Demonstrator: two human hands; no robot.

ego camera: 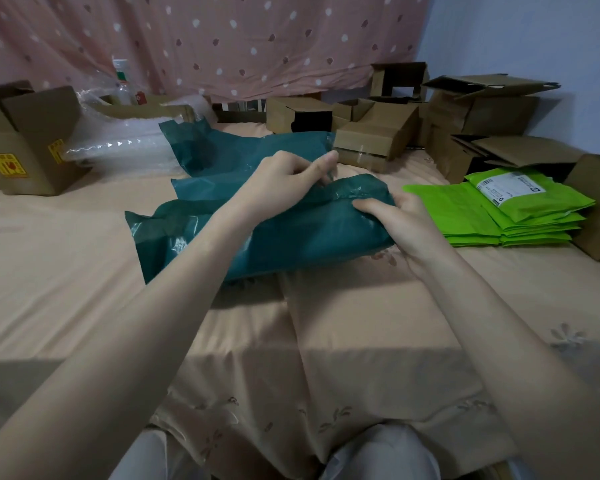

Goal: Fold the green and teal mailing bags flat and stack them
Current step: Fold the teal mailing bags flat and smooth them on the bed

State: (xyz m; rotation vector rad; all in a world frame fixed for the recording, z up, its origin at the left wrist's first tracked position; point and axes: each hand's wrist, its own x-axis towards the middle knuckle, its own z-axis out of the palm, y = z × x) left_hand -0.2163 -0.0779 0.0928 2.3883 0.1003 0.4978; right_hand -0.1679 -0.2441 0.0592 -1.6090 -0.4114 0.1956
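Both forearms reach to twelve o'clock; left hand (284,181) fingers pinch the teal bag's (291,233) upper fold, right hand (402,220) fingers grip its three o'clock end, green bag stack (520,213) beyond.

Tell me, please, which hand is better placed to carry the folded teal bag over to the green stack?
Right, probably. The right hand already grips the teal mailing bag at its end nearest the green stack; the left hand pinches its top edge, farther away.
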